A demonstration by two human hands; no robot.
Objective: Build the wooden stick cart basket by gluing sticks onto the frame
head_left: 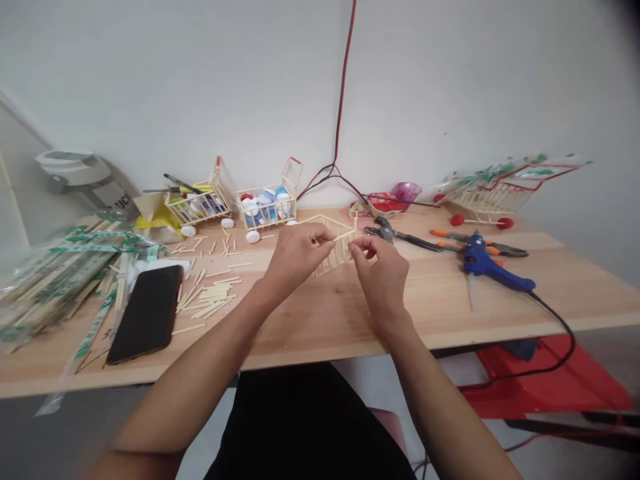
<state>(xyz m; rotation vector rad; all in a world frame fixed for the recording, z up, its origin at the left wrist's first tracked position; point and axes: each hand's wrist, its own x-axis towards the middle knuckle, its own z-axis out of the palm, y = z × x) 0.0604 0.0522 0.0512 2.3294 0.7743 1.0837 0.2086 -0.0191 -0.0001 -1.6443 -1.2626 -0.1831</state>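
In the middle of the table is a small cart frame (327, 261) made of thin wooden sticks, partly hidden behind my hands. My left hand (299, 252) pinches a short wooden stick (345, 235) between thumb and fingers, over the frame's near corner. On the right side of the frame, my right hand (384, 275) is closed in a pinch close to the stick's other end. Its fingertips cover whatever they grip, so I cannot make out if that is the frame or the stick. A short upright post (355, 222) rises just behind the fingers.
Cut stick pieces (215, 293) and a phone (146, 313) lie left, near bagged sticks (55, 280). Finished stick carts (267, 210) stand along the wall. Pliers (400, 235) and a blue glue gun (493, 263) with a trailing cable lie right.
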